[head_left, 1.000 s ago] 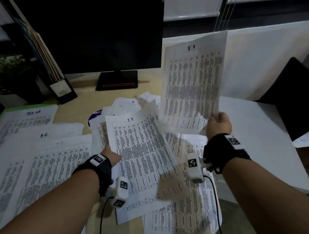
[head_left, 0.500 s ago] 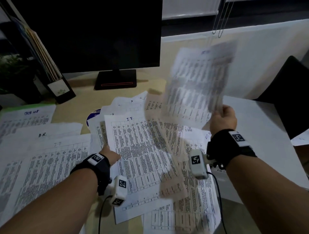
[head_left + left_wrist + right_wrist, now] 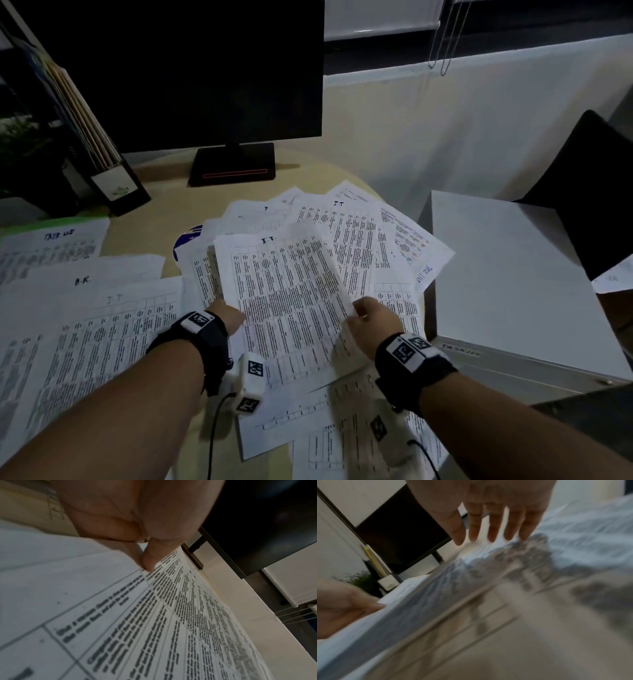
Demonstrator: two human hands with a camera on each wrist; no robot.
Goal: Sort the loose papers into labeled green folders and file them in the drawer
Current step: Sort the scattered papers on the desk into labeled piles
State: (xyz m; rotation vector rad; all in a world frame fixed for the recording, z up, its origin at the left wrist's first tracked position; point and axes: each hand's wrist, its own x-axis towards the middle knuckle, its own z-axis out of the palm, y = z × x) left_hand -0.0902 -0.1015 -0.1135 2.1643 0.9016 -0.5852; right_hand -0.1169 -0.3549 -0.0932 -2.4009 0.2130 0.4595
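Loose printed sheets (image 3: 363, 246) lie fanned out in the middle of the desk. On top is a table-printed sheet marked "J.T." (image 3: 284, 301). My left hand (image 3: 229, 317) pinches its left edge; the left wrist view shows my left hand (image 3: 145, 566) with the thumb pressed on this sheet (image 3: 154, 628). My right hand (image 3: 371, 322) is at the sheet's right edge; in the right wrist view my right hand (image 3: 493, 534) has straight, spread fingers just above the blurred papers (image 3: 471, 581) and holds nothing. Sorted sheets marked "A.K." (image 3: 82, 281) and "J.T." (image 3: 113, 299) lie at left. A further sheet lies on a green folder (image 3: 68, 219).
A dark monitor (image 3: 205, 68) on its stand (image 3: 233, 168) is behind the pile. A black file holder (image 3: 113, 185) with folders stands back left, by a plant (image 3: 17, 144). A white drawer cabinet (image 3: 513, 274) is at right, a black chair (image 3: 599, 192) behind it.
My right hand has lowered the sheet it held upright onto the pile and let it go. My left hand has kept its hold on the top sheet's left edge.
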